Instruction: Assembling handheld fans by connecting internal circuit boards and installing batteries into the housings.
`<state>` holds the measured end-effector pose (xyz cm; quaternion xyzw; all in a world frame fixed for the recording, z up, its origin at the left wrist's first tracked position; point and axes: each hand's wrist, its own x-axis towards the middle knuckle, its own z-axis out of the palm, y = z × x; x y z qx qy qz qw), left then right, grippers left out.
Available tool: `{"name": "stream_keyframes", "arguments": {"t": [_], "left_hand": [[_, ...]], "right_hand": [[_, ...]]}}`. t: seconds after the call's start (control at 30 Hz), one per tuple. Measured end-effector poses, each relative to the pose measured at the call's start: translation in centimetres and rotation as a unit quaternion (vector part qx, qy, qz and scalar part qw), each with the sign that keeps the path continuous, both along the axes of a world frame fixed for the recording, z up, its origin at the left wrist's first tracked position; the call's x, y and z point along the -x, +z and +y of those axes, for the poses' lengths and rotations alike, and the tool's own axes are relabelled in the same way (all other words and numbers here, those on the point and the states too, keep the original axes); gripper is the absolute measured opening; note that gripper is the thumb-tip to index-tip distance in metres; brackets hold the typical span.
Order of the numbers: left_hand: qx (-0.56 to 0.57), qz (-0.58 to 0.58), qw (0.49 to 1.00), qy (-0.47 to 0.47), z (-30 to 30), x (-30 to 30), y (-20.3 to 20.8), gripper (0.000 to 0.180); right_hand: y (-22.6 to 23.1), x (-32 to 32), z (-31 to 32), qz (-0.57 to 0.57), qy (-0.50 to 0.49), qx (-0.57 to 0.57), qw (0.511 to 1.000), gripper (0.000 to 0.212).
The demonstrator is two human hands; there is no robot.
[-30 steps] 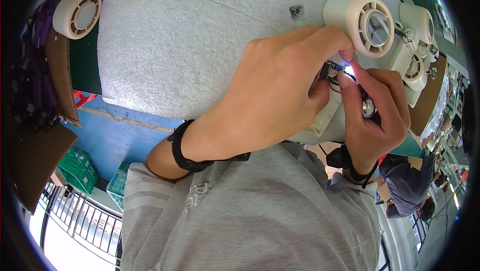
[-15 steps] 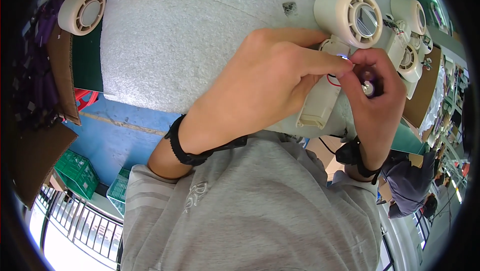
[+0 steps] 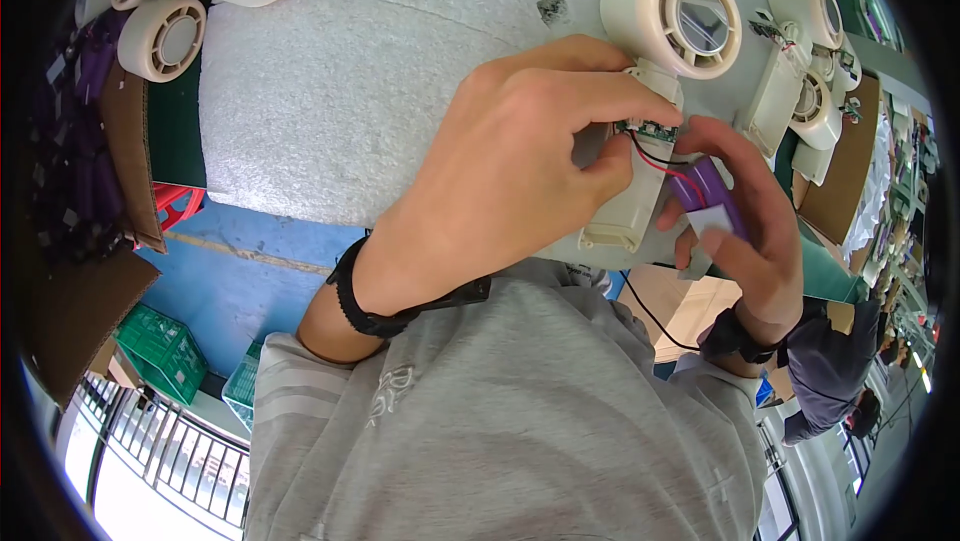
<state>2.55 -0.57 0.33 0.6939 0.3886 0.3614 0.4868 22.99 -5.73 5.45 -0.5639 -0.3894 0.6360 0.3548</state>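
A cream handheld fan with a round head [image 3: 672, 21] lies on the white padded table, its open handle shell [image 3: 612, 216] pointing toward me. My left hand [image 3: 530, 131] reaches over the handle, its thumb and index finger closed around a small green circuit board [image 3: 655, 130] at the handle's upper end. Its other fingers are mostly hidden behind the hand. In my right hand [image 3: 765, 211] is a purple cylindrical battery [image 3: 708, 184] with a white label, held beside the handle. Red and black wires [image 3: 660, 167] run between board and battery.
Other cream fans and parts [image 3: 808, 106] lie at the right, next to a cardboard box [image 3: 840, 171]. More fan heads [image 3: 162, 39] stand at the far left. A cardboard box [image 3: 128, 151] with purple batteries is at the left edge. Green crates [image 3: 160, 351] stand on the floor.
My right hand has opened out and lowered the battery beside the handle, so its purple side and label show. The left hand's thumb has drawn back, uncovering the circuit board.
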Motion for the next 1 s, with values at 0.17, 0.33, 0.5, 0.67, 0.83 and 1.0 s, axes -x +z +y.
{"name": "stream_keyframes", "arguments": {"t": [0.17, 0.33, 0.5, 0.67, 0.83, 1.0], "left_hand": [[0.036, -0.002, 0.999, 0.020, -0.3, -0.6, 0.4, 0.035], [0.015, 0.018, 0.999, 0.049, -0.6, -0.8, 0.2, 0.035], [-0.012, 0.016, 0.999, 0.050, -0.7, -1.0, -0.1, 0.036], [-0.023, 0.008, 0.998, 0.054, -0.8, -1.0, -0.4, 0.036], [-0.032, 0.009, 0.998, 0.054, -1.0, -0.9, -0.4, 0.036], [-0.032, 0.015, 0.998, 0.051, -0.9, -0.9, -0.4, 0.036]], "right_hand": [[0.8, -1.2, -1.1, -0.145, -0.055, 0.068, 0.986, 0.041], [0.3, -0.4, -1.6, -0.466, 0.016, -0.134, 0.874, 0.022], [-0.5, -1.5, -1.6, -0.500, 0.109, -0.335, 0.791, 0.019], [0.2, -0.6, -1.1, -0.518, 0.177, -0.384, 0.744, 0.017], [0.1, 0.8, -1.3, -0.565, 0.187, -0.382, 0.707, 0.013], [-0.6, 0.8, -1.5, -0.587, 0.157, -0.387, 0.694, 0.014]]}}
